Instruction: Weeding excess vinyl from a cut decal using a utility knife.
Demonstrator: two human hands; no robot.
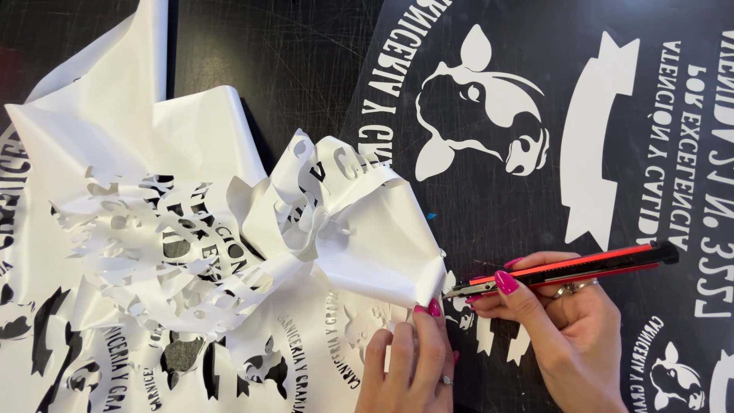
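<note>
— White peeled vinyl [229, 229], crumpled in a heap at left over the dark table [290, 61]?
— Yes; edge pinched by left hand [409, 359].
— And right hand [566, 329]?
— Closed around red utility knife [566, 269], blade tip beside the vinyl, above the black decal sheet [612, 92].

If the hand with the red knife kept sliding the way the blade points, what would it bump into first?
Probably the peeled-up white vinyl. The right hand aims the red cutter leftward, and its blade tip sits right at that crumpled sheet's edge, though depth is hard to judge.
</note>
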